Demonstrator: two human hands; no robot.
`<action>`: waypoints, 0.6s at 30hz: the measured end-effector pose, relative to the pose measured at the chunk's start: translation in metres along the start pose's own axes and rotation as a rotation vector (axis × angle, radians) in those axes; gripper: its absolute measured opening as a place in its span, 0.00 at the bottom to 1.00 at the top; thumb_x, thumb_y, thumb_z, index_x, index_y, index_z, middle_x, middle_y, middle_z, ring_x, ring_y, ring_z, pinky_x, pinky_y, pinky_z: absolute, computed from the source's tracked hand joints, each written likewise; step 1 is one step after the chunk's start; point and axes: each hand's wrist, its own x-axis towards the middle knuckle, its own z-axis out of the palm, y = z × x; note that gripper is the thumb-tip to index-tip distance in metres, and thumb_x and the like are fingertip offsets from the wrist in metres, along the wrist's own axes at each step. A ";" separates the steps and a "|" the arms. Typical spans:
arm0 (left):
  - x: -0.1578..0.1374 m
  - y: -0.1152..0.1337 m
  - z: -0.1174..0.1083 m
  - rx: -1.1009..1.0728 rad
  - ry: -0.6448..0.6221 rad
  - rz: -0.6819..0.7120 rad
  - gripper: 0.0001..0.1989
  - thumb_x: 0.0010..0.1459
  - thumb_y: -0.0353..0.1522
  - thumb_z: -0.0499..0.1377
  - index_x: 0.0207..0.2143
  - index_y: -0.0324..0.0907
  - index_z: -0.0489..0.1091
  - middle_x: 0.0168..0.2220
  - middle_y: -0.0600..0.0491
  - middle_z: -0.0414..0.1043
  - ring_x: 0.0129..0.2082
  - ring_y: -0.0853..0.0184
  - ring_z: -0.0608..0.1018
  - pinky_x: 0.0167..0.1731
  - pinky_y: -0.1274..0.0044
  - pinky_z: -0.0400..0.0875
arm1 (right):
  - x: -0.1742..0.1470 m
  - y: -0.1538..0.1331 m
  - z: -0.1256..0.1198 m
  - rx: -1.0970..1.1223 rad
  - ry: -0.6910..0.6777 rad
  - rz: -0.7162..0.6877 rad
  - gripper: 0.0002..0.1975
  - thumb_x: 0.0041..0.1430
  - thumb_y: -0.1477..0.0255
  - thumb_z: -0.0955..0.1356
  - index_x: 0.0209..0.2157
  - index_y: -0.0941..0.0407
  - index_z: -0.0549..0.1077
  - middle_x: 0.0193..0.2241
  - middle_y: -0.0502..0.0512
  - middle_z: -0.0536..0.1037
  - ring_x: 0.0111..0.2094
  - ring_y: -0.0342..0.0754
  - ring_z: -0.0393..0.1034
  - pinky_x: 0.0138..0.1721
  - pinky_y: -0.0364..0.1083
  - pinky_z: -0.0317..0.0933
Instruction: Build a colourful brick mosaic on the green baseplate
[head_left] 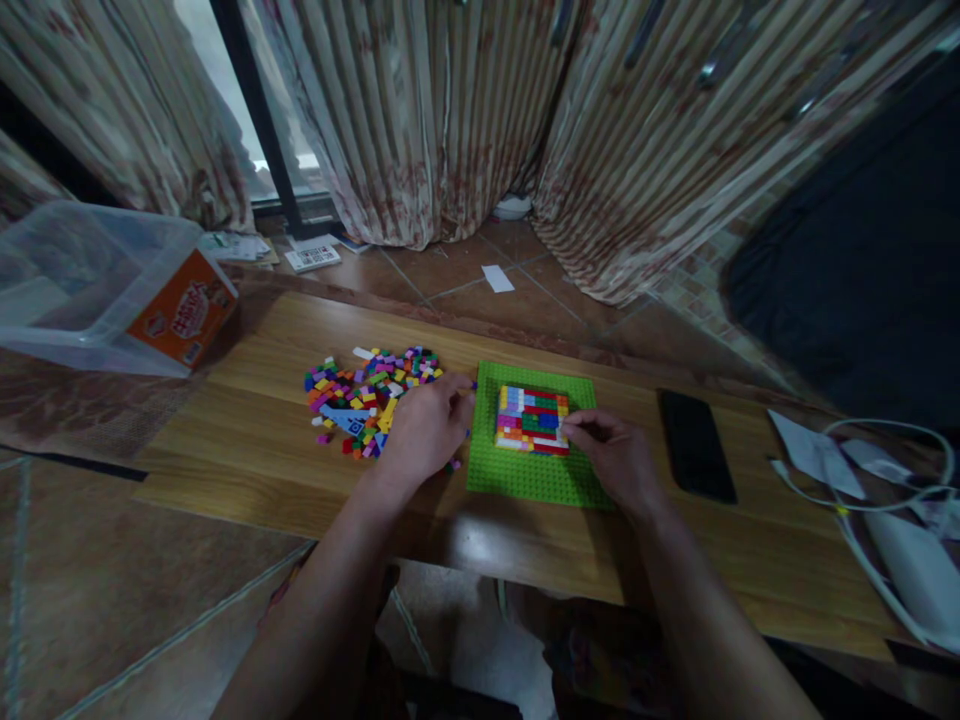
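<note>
A clear plastic box with an orange label sits at the far left, at about 10 o'clock from the hands. Next comes a pile of little colored bricks on the wooden table. The left hand rests at the pile's right edge with its fingers curled; whether it holds a brick, I cannot tell. Just right of it lies a green plate with a block of bricks stuck on top. The right hand pinches the block's corner at 4 o'clock. A black phone lies further right, then white cables.
</note>
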 end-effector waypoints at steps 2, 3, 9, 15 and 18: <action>0.000 0.000 0.000 0.000 -0.001 0.000 0.12 0.62 0.31 0.53 0.42 0.41 0.76 0.34 0.50 0.80 0.32 0.64 0.80 0.34 0.76 0.70 | 0.001 -0.001 0.001 0.023 0.019 0.033 0.12 0.44 0.60 0.75 0.27 0.54 0.77 0.27 0.51 0.79 0.30 0.47 0.72 0.36 0.47 0.65; 0.000 0.001 0.001 0.002 0.000 -0.002 0.12 0.62 0.30 0.53 0.42 0.41 0.76 0.35 0.49 0.81 0.33 0.64 0.80 0.35 0.76 0.70 | 0.002 -0.001 0.001 0.029 0.023 0.048 0.13 0.43 0.60 0.75 0.27 0.55 0.77 0.27 0.51 0.79 0.30 0.47 0.71 0.35 0.47 0.65; -0.003 0.005 0.006 0.034 -0.046 0.009 0.11 0.62 0.30 0.54 0.41 0.41 0.75 0.34 0.49 0.80 0.32 0.64 0.80 0.34 0.75 0.70 | 0.004 -0.003 -0.001 0.031 -0.011 0.106 0.16 0.41 0.59 0.77 0.27 0.55 0.76 0.26 0.51 0.78 0.29 0.46 0.70 0.34 0.46 0.64; -0.004 0.012 0.014 0.080 -0.116 0.022 0.12 0.63 0.29 0.53 0.43 0.39 0.75 0.36 0.47 0.80 0.35 0.61 0.81 0.39 0.73 0.72 | 0.006 -0.010 0.002 0.031 -0.022 0.140 0.18 0.37 0.59 0.78 0.25 0.56 0.75 0.24 0.49 0.76 0.26 0.44 0.68 0.31 0.45 0.62; -0.005 0.015 0.020 0.106 -0.166 0.019 0.13 0.63 0.30 0.53 0.46 0.40 0.75 0.37 0.46 0.80 0.37 0.59 0.81 0.40 0.72 0.72 | 0.007 -0.013 0.003 0.020 -0.023 0.159 0.19 0.36 0.58 0.78 0.25 0.56 0.74 0.23 0.49 0.75 0.26 0.44 0.68 0.29 0.44 0.61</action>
